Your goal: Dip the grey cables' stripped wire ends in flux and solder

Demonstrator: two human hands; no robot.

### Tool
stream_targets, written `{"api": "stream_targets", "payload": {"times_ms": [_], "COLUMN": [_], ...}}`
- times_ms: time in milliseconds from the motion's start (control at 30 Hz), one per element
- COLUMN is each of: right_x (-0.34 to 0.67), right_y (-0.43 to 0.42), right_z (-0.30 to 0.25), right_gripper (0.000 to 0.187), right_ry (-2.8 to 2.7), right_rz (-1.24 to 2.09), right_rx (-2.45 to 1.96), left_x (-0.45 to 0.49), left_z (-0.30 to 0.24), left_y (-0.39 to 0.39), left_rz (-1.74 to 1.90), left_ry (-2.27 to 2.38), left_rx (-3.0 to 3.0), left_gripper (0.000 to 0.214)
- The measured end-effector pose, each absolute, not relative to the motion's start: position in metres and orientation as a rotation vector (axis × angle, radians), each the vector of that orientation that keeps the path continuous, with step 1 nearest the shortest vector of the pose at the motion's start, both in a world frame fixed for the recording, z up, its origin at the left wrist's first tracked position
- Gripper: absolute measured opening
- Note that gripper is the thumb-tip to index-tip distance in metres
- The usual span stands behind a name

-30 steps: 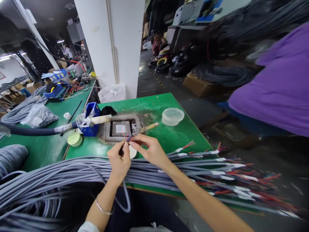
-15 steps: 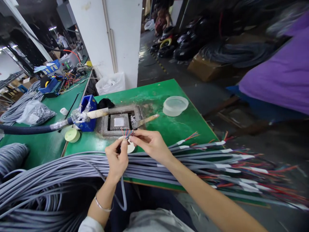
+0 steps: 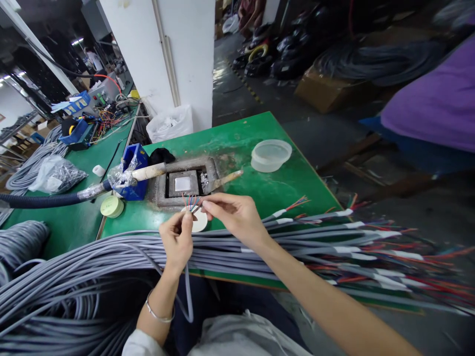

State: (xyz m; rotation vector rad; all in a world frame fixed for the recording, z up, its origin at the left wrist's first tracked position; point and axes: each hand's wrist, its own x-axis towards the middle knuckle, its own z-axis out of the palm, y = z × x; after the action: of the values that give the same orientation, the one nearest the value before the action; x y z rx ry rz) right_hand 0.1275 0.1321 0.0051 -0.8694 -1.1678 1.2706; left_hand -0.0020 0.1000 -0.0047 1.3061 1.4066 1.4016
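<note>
My left hand [image 3: 178, 239] is closed around the end of a grey cable [image 3: 188, 291] whose loop hangs below the table edge. Coloured wire strands [image 3: 190, 201] fan out of the cable end above my left thumb. My right hand [image 3: 233, 215] pinches some of those strands between thumb and forefinger. Both hands hover over a thick bundle of grey cables [image 3: 111, 257] lying across the green table [image 3: 252, 188], just in front of a metal solder pot [image 3: 183, 184] sunk in the tabletop.
A clear plastic dish [image 3: 270, 155] sits to the right of the pot. A blue bin [image 3: 133, 170], a dark hose [image 3: 44, 200] and a tape roll [image 3: 112, 206] lie left. A person in purple [image 3: 434, 104] stands at right. Stripped cable ends [image 3: 371, 257] overhang the table.
The view has tilted down a little. My hands keep the same grip on the cable end, with the right fingers shifting slightly along the strands.
</note>
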Motion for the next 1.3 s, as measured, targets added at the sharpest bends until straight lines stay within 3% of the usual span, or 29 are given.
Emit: {"api": "stream_targets", "payload": {"times_ms": [400, 800, 1067, 1300], "right_x": [0.126, 0.126, 0.128, 0.126], "right_y": [0.132, 0.128, 0.128, 0.128], "right_z": [0.001, 0.002, 0.004, -0.001], "right_gripper": [0.025, 0.012, 0.015, 0.015], "right_ry": [-1.25, -1.216, -1.261, -1.372], "right_rz": [1.162, 1.151, 1.183, 1.003], "right_rx": [-0.917, -0.839, -0.848, -0.841], "left_x": [0.001, 0.002, 0.003, 0.001], "left_z": [-0.002, 0.004, 0.007, 0.005], "left_y": [0.102, 0.102, 0.101, 0.102], "left_rz": [1.477, 1.424, 1.378, 1.337], "left_ry": [1.35, 1.271, 1.233, 1.273], "left_rx": [1.132, 1.077, 1.034, 1.066], "left_gripper": [0.039, 0.044, 0.045, 0.045]}}
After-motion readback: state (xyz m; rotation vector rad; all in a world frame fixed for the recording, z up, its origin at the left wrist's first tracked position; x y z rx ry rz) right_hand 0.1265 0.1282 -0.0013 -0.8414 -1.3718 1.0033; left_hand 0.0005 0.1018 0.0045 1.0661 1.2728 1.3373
